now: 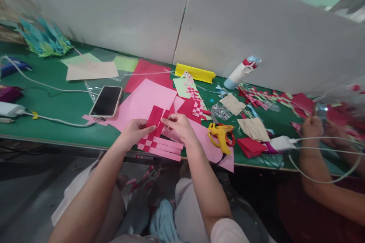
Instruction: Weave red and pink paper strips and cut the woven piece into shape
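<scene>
Our left hand [134, 133] and right hand [179, 126] pinch flat red-and-pink paper strips [155, 115] in their fingers; one corner is woven; long ends hang unwoven.

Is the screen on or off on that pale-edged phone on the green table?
Off, it seems: the phone shows a plain black screen, nothing lit.

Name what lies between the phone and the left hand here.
In the head view, part of the large pink sheet lies between the phone and the left hand.
</scene>
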